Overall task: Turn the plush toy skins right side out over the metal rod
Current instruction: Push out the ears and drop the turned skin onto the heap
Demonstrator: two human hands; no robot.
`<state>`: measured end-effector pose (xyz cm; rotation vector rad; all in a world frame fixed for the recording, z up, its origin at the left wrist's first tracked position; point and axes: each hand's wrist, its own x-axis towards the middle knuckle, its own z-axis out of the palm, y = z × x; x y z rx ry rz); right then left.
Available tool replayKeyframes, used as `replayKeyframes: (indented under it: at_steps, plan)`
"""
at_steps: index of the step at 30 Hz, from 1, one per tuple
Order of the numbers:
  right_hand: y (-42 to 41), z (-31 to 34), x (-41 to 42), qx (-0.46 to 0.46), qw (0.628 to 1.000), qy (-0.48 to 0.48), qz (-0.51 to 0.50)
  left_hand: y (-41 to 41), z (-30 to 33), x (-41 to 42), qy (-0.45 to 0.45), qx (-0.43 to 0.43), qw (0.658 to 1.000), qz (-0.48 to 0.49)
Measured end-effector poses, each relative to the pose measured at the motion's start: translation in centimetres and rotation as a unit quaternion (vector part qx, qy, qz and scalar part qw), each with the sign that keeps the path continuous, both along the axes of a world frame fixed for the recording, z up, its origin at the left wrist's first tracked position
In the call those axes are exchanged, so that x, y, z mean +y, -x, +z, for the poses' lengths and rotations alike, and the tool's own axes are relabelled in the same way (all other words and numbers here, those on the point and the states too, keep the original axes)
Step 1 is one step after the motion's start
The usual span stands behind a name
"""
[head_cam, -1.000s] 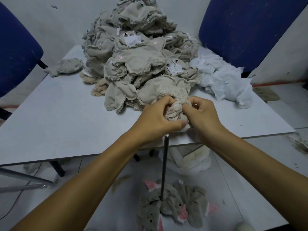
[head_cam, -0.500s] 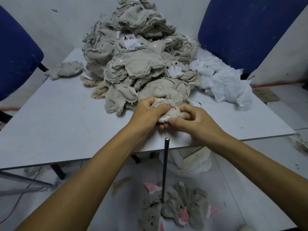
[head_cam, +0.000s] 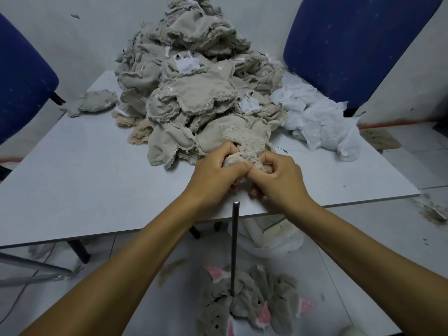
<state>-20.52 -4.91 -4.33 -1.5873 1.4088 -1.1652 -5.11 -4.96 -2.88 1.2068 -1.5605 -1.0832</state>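
toy-sewing workshop | heap of plush skins [head_cam: 194, 93] | metal rod [head_cam: 234, 246]

A pale grey flat bench [head_cam: 80, 180] stands between two blue upholstered chairs [head_cam: 351, 44]. Crumpled white translucent plastic bags [head_cam: 320, 122] lie on its right side.

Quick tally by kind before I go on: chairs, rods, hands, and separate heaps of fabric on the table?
Blue chairs: 2
Metal rod: 1
Hands: 2, left hand, right hand, both gripping one skin
Heaps on the table: 2, beige heap, white heap
Total: 7
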Motion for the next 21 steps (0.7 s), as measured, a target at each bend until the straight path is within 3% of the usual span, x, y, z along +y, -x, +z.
replayKeyframes:
  at_steps: [3, 5, 7, 11, 14, 17, 21]
  plan:
    - [0.6, 0.3, -0.3, -0.036, 0.994, -0.061, 0.08, -1.0, 0.2, -0.4, -0.053, 0.055, 0.997, -0.015]
    - [1.9, 0.8, -0.5, -0.115, 0.965, -0.125, 0.199, -1.3, 0.2, -0.5, -0.081, 0.077, 0.993, -0.027]
    - [2.7, 1.1, -0.4, -0.136, 0.943, -0.152, 0.262, -1.3, 0.1, -0.6, -0.103, 0.102, 0.989, -0.028]
    - [2.3, 0.5, -0.4, -0.146, 0.965, -0.121, 0.181, -0.2, 0.0, -0.5, -0.101, 0.086, 0.991, -0.027]
    - [2.0, 0.4, -0.3, -0.149, 0.977, -0.101, 0.119, 0.1, 0.5, -0.2, -0.005, -0.017, 1.0, -0.003]
    - [2.0, 0.3, -0.2, -0.096, 0.992, -0.066, 0.057, 0.1, 1.0, 0.2, 0.049, -0.089, 0.995, -0.017]
    - [1.3, -0.1, -0.4, -0.012, 1.0, -0.018, -0.013, -0.1, 0.8, 1.0, 0.047, -0.096, 0.993, -0.043]
